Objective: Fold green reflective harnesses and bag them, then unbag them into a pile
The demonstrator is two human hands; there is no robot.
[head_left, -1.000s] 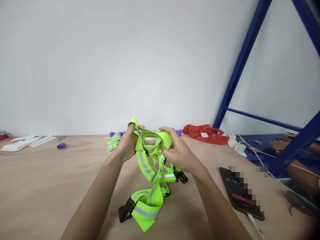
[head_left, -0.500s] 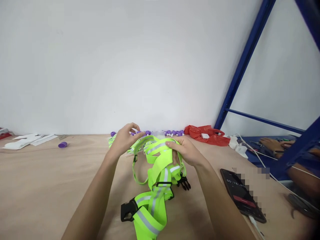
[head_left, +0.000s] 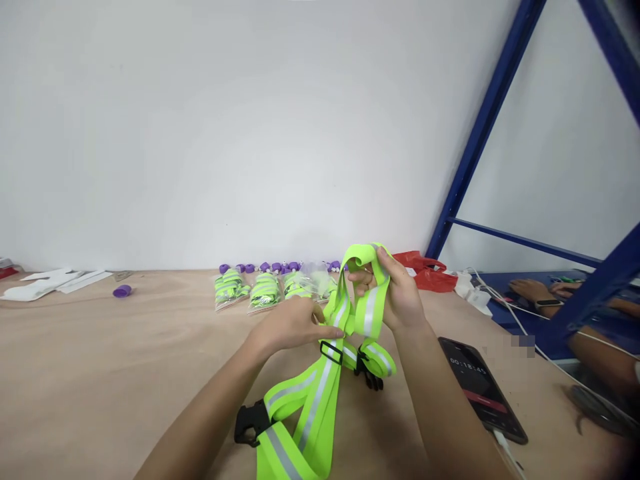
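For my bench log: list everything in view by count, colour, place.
strap harness: 1, lime, front centre
buckle halves: 2, black, on harness
bagged straps: 4 visible, lime, back
purple pieces: several, purple, back; one left
phone: 1, black, right
bag: 1, red, back right
sheets: several, white, back left
cables: several, white, right
frame: 1, blue, right
unclear item: 1, dark, right
table: 1, tan, below
wall: 1, white, behind
others' hands: 2, bare, far right
left grip: 1, bare, touching harness
right grip: 1, bare, holding harness

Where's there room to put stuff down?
The tan tabletop is bare left of the left hand, in front of the small purple cup. It's crowded beyond that hand, with clear plastic bags of lime straps, and rightward, with the black rectangular phone.
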